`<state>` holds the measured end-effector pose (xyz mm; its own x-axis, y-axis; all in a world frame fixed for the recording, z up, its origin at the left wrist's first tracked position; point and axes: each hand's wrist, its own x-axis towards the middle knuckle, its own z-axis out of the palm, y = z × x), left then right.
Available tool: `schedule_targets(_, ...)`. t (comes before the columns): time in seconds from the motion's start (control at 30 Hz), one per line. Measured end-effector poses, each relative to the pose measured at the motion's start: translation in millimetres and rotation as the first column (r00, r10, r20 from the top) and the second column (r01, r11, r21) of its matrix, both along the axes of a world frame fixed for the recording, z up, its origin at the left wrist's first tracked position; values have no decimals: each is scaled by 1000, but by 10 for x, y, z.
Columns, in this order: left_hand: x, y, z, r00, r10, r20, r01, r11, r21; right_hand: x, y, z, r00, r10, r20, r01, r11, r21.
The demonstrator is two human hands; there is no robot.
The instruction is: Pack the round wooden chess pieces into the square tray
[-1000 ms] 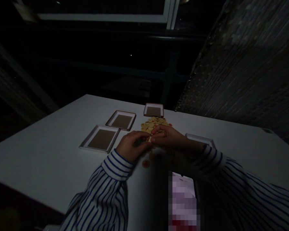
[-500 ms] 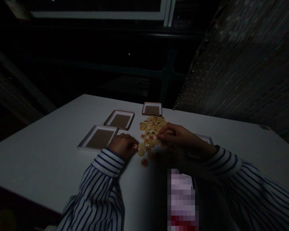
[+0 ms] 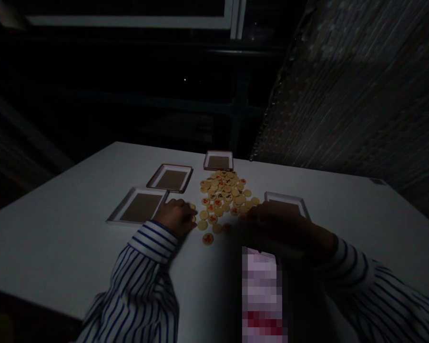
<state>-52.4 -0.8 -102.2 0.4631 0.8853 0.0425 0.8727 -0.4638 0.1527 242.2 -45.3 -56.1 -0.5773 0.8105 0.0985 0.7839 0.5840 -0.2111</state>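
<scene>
A spread of round, pale wooden Chinese chess pieces [image 3: 228,193] lies on the white table, some showing red or black characters and others blank. My left hand [image 3: 175,216] is at the left side of the spread, its fingers pinched on a Chinese chess piece [image 3: 193,207] at the fingertips. At the right front edge of the pieces, my right hand [image 3: 275,220] hangs in deep shadow. Its fingers are too dark to make out, so whether they hold anything is hidden. A red-marked piece [image 3: 208,239] lies nearest me, apart from the others.
Shallow trays stand around the pieces: a white-rimmed one [image 3: 113,215] at left, a brown-edged one [image 3: 186,180] behind it, another [image 3: 218,169] at the back, and one [image 3: 300,202] partly behind my right hand. A lit phone [image 3: 260,286] with a blurred screen is in front.
My right hand has drawn back from the pile toward me and to the right, into shadow. My left hand stays beside the pieces. The view has shifted slightly.
</scene>
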Motion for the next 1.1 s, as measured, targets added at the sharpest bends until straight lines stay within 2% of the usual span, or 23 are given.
schedule_targets(0.1,-6,11,34,999,-11,36,11,1000,9,-20,-91,-40,997,-10,81,3,996,88)
schedule_targets(0.2,79,5,187,999,-19,50,17,998,52,-39,-121,-104,987,-20,159,-3,989,145)
schedule_targets(0.37,458,25,494,988,-69,141,44,985,170,-33,-124,-205,978,-39,206,2,985,175)
schedule_targets(0.47,722,55,562,974,-102,204,65,981,181,-13,-132,-250,978,-42,206,7,985,171)
schedule_targets(0.63,958,34,458,957,-119,266,64,976,206,-13,-142,-260,975,-43,220,5,986,169)
schedule_targets(0.8,955,-30,334,962,-162,220,131,980,148,-39,-135,-265,973,-25,231,-9,989,146)
schedule_targets(0.97,938,-69,293,959,-165,230,134,980,148,-66,-175,-263,976,-15,217,-24,984,176)
schedule_targets(1.1,942,-92,277,955,-180,235,145,977,159,-53,-158,-222,987,-4,160,-13,994,109)
